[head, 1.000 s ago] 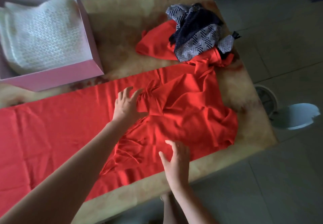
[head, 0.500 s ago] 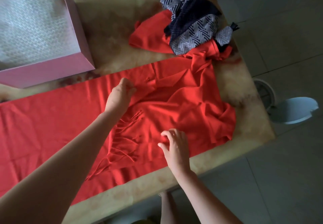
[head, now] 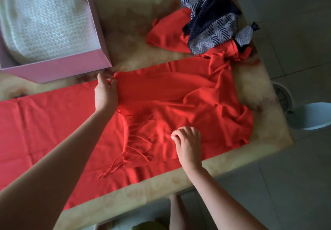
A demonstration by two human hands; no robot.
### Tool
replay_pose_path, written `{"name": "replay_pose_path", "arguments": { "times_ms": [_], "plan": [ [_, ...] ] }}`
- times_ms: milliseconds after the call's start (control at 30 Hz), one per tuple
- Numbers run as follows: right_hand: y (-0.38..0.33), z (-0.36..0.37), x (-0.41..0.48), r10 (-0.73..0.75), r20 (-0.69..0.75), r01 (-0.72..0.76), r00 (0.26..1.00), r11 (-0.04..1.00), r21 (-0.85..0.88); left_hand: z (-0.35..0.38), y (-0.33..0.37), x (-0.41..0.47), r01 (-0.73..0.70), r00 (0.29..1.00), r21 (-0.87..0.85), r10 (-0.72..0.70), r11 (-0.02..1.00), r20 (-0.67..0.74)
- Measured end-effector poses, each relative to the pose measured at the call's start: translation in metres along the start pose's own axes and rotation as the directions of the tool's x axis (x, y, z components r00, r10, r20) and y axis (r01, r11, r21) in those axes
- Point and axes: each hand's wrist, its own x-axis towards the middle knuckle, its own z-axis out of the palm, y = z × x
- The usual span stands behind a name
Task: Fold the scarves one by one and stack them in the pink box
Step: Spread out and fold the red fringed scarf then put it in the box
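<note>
Red scarf [head: 53, 131] lies flat, long axis left-right along the near edge of the table [head: 129, 23]. Its right end is folded back, w/ fringe [head: 136, 143] pointing near-left. Left hand [head: 105, 95] pinches the fold's far corner, just beside the pink box [head: 59, 68] at the far-left corner. Right hand [head: 188, 143] rests curled on the cloth; I cannot tell if it grips. Bare table btw. box and zigzag scarf [head: 213, 30] at the far-right corner.
</note>
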Motion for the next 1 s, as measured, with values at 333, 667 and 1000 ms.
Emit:
{"name": "replay_pose_path", "arguments": {
  "times_ms": [333, 667, 1000],
  "plan": [
    [-0.068, 0.021, -0.062, -0.006, 0.193, -0.017, 0.981, 0.993, 0.117, -0.013, -0.011, 0.008, -0.072, 0.996, -0.070, 0.075, 0.995, 0.050],
    [-0.112, 0.047, -0.066, 0.063, 0.126, -0.068, 0.990, 0.997, 0.043, -0.022, -0.016, 0.004, -0.108, 0.994, -0.090, 0.110, 0.990, 0.016],
    [-0.110, 0.025, -0.074, -0.116, 0.047, 0.094, 0.992, 0.938, 0.335, -0.037, -0.025, 0.005, -0.148, 0.989, -0.079, 0.147, 0.986, -0.019]
  ]
}}
